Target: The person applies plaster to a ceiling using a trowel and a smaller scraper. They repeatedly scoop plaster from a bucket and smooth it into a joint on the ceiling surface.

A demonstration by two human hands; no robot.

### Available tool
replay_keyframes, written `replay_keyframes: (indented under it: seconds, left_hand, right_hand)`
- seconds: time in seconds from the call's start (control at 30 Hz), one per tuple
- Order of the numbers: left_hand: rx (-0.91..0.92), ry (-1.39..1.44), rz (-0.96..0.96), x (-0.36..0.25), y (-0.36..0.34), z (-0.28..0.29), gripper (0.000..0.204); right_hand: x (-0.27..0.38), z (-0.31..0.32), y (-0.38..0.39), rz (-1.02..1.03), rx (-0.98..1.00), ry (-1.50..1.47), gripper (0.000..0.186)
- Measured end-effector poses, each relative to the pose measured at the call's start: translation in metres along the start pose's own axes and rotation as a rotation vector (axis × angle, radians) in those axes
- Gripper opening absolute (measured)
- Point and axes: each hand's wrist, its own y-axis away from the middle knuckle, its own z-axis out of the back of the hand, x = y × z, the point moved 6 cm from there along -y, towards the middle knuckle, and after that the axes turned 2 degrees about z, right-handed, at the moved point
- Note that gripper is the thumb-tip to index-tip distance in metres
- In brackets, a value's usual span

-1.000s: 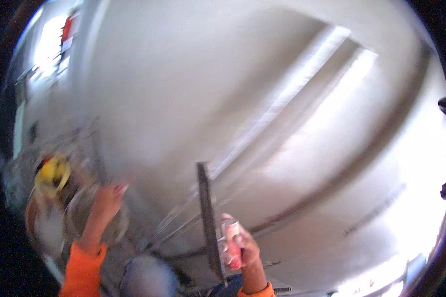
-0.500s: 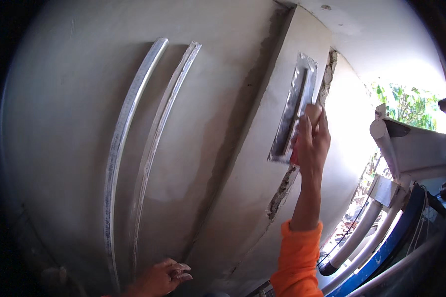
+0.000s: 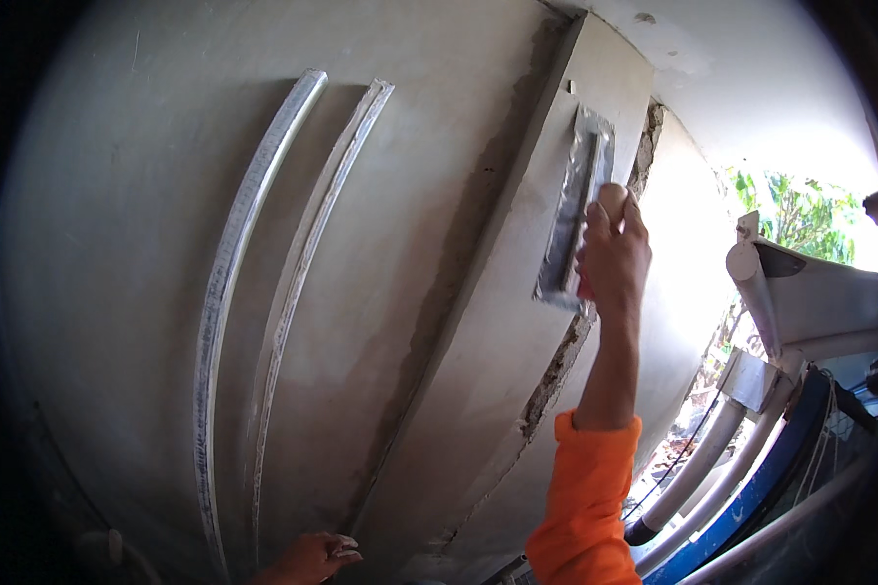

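Observation:
My right hand point(image 3: 615, 258) is wrapped round the handle of a plastering trowel point(image 3: 568, 234). Its long steel blade lies along the grey plastered face of a raised column strip point(image 3: 493, 341), close to the strip's right edge. The handle's rounded, light brown end shows above my fist, with a bit of red below. At the lower edge my left hand point(image 3: 312, 558) is low in front of the wall, its fingers curled together and pale with plaster at the tips. Whether anything is inside it is hidden.
Two long metal straightedges point(image 3: 256, 219) point(image 3: 312, 229) stand against the wall on the left. A rough, broken gap point(image 3: 556, 380) runs along the column's right side. Further right are thick pale tubes point(image 3: 698, 473), a blue curved rim point(image 3: 761, 497) and a bright opening with foliage.
My right hand and the trowel have shifted slightly up the column, the blade's lower end rising. My left hand has sunk a little toward the lower edge and left.

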Motion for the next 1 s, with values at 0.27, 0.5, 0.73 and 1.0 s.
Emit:
replay_keyframes:
  seconds: [0.27,0.5,0.73,1.0]
  left_hand:
    - [-0.002,-0.063,-0.03,0.014,-0.003,-0.005,0.051]
    - [-0.009,-0.015,-0.012,0.015,-0.003,-0.004,0.052]
    - [0.031,0.068,0.069,0.004,0.005,0.007,0.052]
    - [0.053,0.028,0.053,-0.004,0.009,0.017,0.051]
  right_hand:
    - [0.035,0.007,-0.03,0.033,0.064,-0.126,0.043]
    - [0.057,-0.007,-0.046,0.056,0.098,-0.073,0.036]
    - [0.055,-0.007,-0.015,0.032,0.113,-0.001,0.037]
    - [0.039,-0.015,0.027,0.121,0.03,0.064,0.046]
